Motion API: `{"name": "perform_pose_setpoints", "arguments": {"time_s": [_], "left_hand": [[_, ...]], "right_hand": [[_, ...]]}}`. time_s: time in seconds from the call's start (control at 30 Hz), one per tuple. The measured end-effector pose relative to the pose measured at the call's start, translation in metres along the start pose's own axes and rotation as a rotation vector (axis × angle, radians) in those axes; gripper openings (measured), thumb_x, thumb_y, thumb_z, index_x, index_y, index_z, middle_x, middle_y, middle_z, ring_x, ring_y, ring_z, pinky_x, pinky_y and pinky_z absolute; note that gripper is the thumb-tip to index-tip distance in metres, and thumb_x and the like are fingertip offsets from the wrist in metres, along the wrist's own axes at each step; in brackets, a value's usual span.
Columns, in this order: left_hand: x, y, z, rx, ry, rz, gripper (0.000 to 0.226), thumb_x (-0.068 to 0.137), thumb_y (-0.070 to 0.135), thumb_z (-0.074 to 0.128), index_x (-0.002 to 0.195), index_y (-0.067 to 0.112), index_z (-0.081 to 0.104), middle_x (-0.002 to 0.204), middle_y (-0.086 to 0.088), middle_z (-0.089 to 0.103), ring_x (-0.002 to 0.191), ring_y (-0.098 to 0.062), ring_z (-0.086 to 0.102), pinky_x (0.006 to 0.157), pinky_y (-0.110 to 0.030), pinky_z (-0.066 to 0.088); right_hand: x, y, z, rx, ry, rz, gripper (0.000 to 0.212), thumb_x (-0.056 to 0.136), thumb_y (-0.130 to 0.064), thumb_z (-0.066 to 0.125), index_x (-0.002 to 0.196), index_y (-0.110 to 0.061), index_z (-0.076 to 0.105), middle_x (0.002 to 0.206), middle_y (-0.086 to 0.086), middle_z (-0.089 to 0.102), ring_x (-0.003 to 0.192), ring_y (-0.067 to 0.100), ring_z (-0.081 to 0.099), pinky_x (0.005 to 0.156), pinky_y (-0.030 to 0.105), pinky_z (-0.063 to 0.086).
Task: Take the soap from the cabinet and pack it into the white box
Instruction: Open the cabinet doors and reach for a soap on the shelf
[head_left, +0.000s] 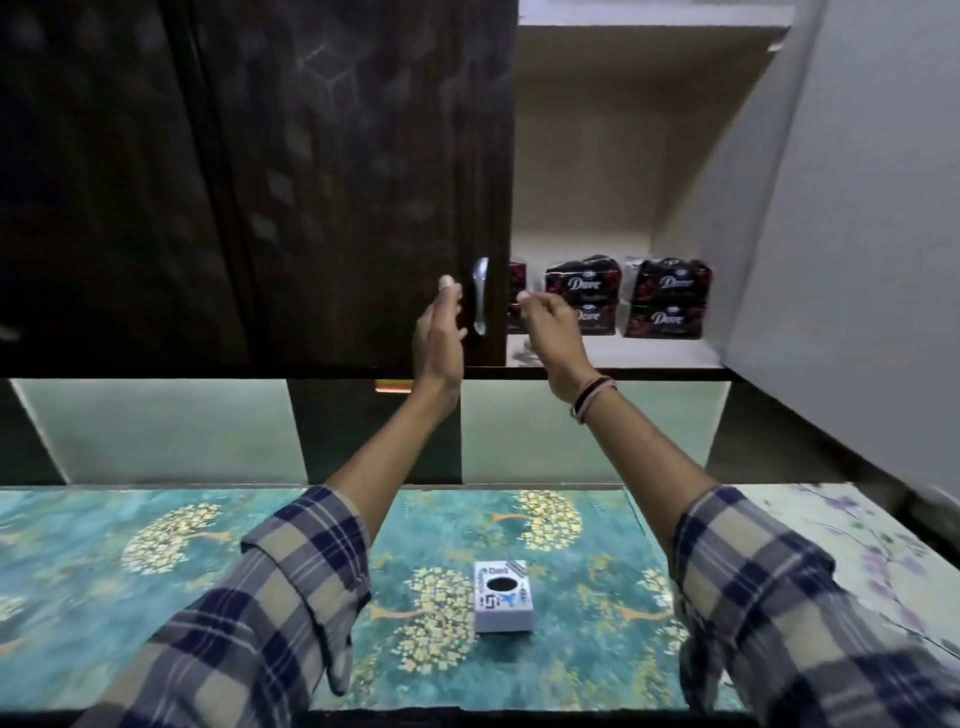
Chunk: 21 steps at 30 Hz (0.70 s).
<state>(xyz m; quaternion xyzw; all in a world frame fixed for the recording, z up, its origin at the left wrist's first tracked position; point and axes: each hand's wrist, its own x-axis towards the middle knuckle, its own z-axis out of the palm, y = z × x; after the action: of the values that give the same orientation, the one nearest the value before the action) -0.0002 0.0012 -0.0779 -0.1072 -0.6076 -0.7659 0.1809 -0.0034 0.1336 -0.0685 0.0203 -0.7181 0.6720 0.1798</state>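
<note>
On the far cabinet shelf (613, 356), right of the dark door (311, 182), sit stacked soap packs (582, 296) in glossy wrap: light, firm, likely slippery, so best pinched across the short sides. Right hand (553, 332) reaches toward them, fingers curled, empty. Left hand (439, 338) hovers beside the handle (480, 296), fingers loosely together. White box (503, 603) waits near, on the counter (156, 545).

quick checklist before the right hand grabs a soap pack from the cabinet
1. Dark wooden cabinet door clear of the shelf opening: ok, the soap side stands open.
2. Dark red Dove soap packs reachable: ok, stacked at the shelf front.
3. Right hand free: ok, the fingers hold nothing.
4. Left hand out of the way: ok, beside the silver door handle.
5. White cardboard box ready on the teal floral countertop: cannot tell, its top looks closed.
</note>
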Motion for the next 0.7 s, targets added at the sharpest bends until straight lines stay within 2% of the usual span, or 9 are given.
{"name": "perform_pose_setpoints", "arguments": {"time_s": [0.03, 0.1, 0.17, 0.23, 0.33, 0.4, 0.57, 0.63, 0.7], "left_hand": [[0.008, 0.000, 0.001, 0.000, -0.033, -0.013, 0.059, 0.106, 0.050, 0.037, 0.143, 0.009, 0.055, 0.144, -0.006, 0.058, 0.127, -0.014, 0.054, 0.110, -0.040, 0.043], [0.019, -0.001, 0.004, 0.007, -0.089, -0.032, 0.055, 0.107, 0.047, 0.035, 0.140, 0.010, 0.059, 0.128, 0.000, 0.065, 0.113, -0.007, 0.060, 0.106, -0.037, 0.046], [0.027, -0.007, 0.005, 0.045, -0.110, -0.031, 0.048, 0.108, 0.045, 0.033, 0.128, 0.018, 0.067, 0.110, 0.011, 0.068, 0.098, 0.004, 0.064, 0.092, -0.025, 0.050], [0.029, -0.013, 0.004, 0.068, -0.128, -0.045, 0.043, 0.109, 0.044, 0.032, 0.111, 0.026, 0.070, 0.100, 0.011, 0.071, 0.087, 0.007, 0.066, 0.075, -0.011, 0.050], [0.024, -0.016, 0.003, 0.082, -0.155, -0.055, 0.043, 0.108, 0.046, 0.034, 0.103, 0.027, 0.072, 0.106, -0.002, 0.074, 0.094, -0.002, 0.067, 0.077, -0.015, 0.049], [0.019, -0.016, 0.003, 0.085, -0.143, -0.042, 0.042, 0.107, 0.048, 0.035, 0.097, 0.030, 0.072, 0.105, 0.001, 0.074, 0.094, 0.000, 0.067, 0.081, -0.020, 0.048], [-0.011, -0.014, 0.004, 0.093, 0.041, 0.041, 0.046, 0.106, 0.049, 0.036, 0.091, 0.028, 0.074, 0.094, -0.005, 0.076, 0.094, -0.020, 0.069, 0.084, -0.038, 0.051], [-0.032, -0.010, 0.000, 0.044, 0.160, 0.093, 0.048, 0.107, 0.043, 0.038, 0.092, 0.016, 0.075, 0.084, -0.003, 0.074, 0.080, -0.013, 0.066, 0.074, -0.032, 0.048], [-0.057, -0.004, -0.007, 0.013, 0.271, 0.143, 0.048, 0.107, 0.040, 0.040, 0.094, 0.010, 0.075, 0.080, -0.004, 0.072, 0.075, -0.008, 0.063, 0.071, -0.027, 0.047]], "right_hand": [[0.013, 0.000, 0.009, 0.006, -0.005, -0.002, 0.028, 0.102, -0.037, 0.055, 0.103, -0.011, 0.064, 0.092, 0.002, 0.064, 0.085, 0.015, 0.058, 0.073, 0.034, 0.049], [0.036, 0.004, 0.023, 0.031, -0.033, -0.002, 0.034, 0.101, -0.038, 0.052, 0.103, -0.010, 0.069, 0.102, 0.011, 0.075, 0.094, 0.022, 0.069, 0.083, 0.037, 0.054], [0.050, 0.014, 0.030, 0.049, -0.057, -0.010, 0.032, 0.097, -0.045, 0.049, 0.103, -0.025, 0.073, 0.118, 0.014, 0.074, 0.112, 0.029, 0.070, 0.101, 0.048, 0.055], [0.051, 0.023, 0.031, 0.034, -0.071, -0.049, 0.030, 0.099, -0.047, 0.045, 0.096, -0.034, 0.072, 0.120, 0.017, 0.073, 0.115, 0.033, 0.069, 0.104, 0.055, 0.053], [0.048, 0.026, 0.033, 0.043, -0.080, -0.040, 0.046, 0.106, -0.044, 0.039, 0.108, -0.017, 0.075, 0.113, 0.019, 0.075, 0.111, 0.033, 0.071, 0.102, 0.053, 0.054], [0.049, 0.025, 0.033, 0.017, -0.061, -0.026, 0.053, 0.107, -0.043, 0.037, 0.110, -0.004, 0.073, 0.109, 0.019, 0.076, 0.108, 0.034, 0.072, 0.100, 0.053, 0.055], [0.013, 0.023, 0.026, -0.036, -0.040, -0.104, 0.046, 0.105, -0.046, 0.045, 0.098, -0.007, 0.068, 0.094, 0.011, 0.072, 0.092, 0.029, 0.070, 0.090, 0.049, 0.058], [-0.014, 0.024, 0.025, 0.004, -0.084, -0.134, 0.049, 0.098, -0.057, 0.052, 0.097, -0.009, 0.066, 0.099, 0.016, 0.071, 0.101, 0.040, 0.068, 0.092, 0.058, 0.056], [-0.047, 0.017, 0.027, 0.053, -0.147, -0.177, 0.046, 0.097, -0.057, 0.054, 0.096, -0.013, 0.068, 0.101, 0.014, 0.072, 0.102, 0.036, 0.069, 0.095, 0.059, 0.055]]}}
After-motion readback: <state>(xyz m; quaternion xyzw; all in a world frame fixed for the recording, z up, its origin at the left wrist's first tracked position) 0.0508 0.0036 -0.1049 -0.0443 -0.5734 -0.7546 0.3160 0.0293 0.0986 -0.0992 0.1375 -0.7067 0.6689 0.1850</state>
